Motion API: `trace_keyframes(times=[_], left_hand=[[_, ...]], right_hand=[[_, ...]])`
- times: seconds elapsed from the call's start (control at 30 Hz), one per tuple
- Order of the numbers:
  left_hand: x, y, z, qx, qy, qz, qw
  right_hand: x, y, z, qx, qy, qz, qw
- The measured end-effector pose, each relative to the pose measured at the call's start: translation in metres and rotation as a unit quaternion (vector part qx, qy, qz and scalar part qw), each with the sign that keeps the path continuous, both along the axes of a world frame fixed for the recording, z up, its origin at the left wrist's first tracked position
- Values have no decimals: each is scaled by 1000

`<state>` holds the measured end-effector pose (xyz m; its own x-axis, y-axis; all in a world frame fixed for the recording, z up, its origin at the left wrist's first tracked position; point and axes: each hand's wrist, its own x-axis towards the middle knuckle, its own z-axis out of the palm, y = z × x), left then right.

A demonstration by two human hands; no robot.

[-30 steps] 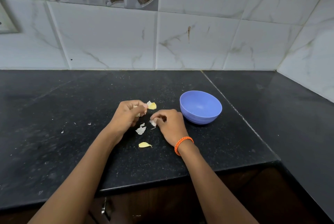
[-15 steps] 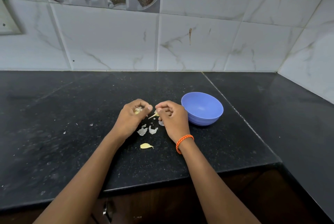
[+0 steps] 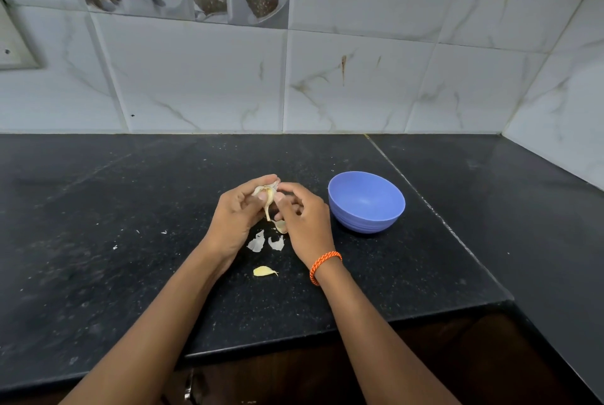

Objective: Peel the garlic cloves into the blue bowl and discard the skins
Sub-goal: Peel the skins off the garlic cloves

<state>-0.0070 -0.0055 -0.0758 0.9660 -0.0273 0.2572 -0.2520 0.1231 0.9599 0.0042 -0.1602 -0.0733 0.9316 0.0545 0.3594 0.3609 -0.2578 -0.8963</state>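
Observation:
A garlic clove [image 3: 267,195] with loose papery skin is held above the black counter [image 3: 130,241] between both hands. My left hand [image 3: 237,216] grips it from the left. My right hand [image 3: 302,218], with an orange band on the wrist, pinches its skin at the top. The blue bowl [image 3: 367,202] stands to the right of my right hand, and nothing shows inside it. Two pale skin pieces [image 3: 256,244] lie under the hands, with a third skin scrap [image 3: 281,225] by my right palm. Nearer me lies a yellow clove [image 3: 264,271].
The counter's front edge [image 3: 294,339] runs below my forearms. A tiled wall [image 3: 294,78] stands behind and at the right. Small white flecks [image 3: 137,234] dot the counter to the left. A counter seam [image 3: 425,202] runs just right of the bowl.
Both hands have risen from the counter and come together on one clove. A skin piece dropped by my right hand now lies under them.

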Motion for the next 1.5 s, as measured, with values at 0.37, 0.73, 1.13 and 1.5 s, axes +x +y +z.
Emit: trace_keyframes(times=[0.37, 0.73, 1.13, 1.5], left_hand=[[-9, -14, 0, 257, -111, 128, 952], [-3, -10, -3, 181, -55, 67, 980], [3, -2, -7, 162, -30, 124, 979], [3, 0, -7, 122, -22, 134, 983]], right_hand=[[-2, -6, -13, -107, -88, -44, 989], [-1, -6, -19, -58, -65, -56, 995], [-1, -14, -18, -17, -4, -59, 998], [-2, -19, -20, -79, -16, -66, 995]])
